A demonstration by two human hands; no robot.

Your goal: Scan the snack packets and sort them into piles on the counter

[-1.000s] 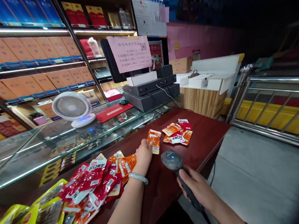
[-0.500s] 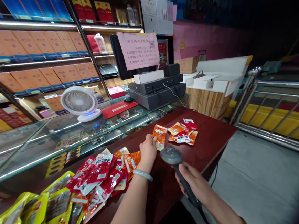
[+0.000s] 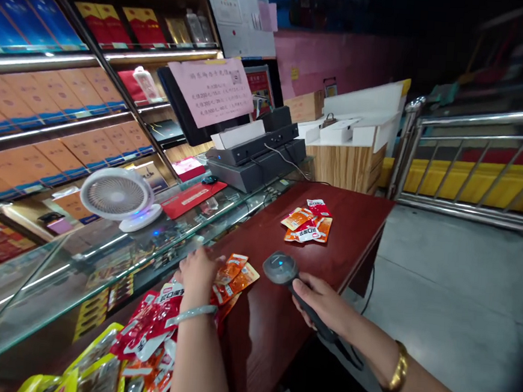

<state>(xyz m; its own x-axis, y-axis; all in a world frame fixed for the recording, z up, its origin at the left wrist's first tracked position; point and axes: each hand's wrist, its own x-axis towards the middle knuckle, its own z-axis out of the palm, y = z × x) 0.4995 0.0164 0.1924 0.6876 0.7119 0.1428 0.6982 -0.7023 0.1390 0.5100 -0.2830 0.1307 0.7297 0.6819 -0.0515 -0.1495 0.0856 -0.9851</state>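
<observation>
My left hand (image 3: 199, 269), with a pale bangle on the wrist, is over the far end of a pile of red snack packets (image 3: 155, 317). Its thumb stands apart from the curled fingers, whose tips are partly hidden; I see no packet gripped in it. Orange snack packets (image 3: 236, 281) lie just right of the thumb. My right hand (image 3: 321, 300) is closed around the handle of a dark grey barcode scanner (image 3: 280, 268), its head pointing left above the tabletop. Farther back lies a smaller group of orange and red packets (image 3: 307, 224).
Yellow-edged packets (image 3: 97, 376) lie at the near left of the dark red table (image 3: 274, 324). A glass counter (image 3: 56, 270) runs along its left, bearing a white fan (image 3: 116, 195). Behind stand a cash drawer (image 3: 259, 168) and monitor. A metal railing (image 3: 472, 164) is right.
My left hand has moved left from the orange packet it held mid-table back to the pile. That packet has left its place. The scanner stays in my right hand; the view has turned.
</observation>
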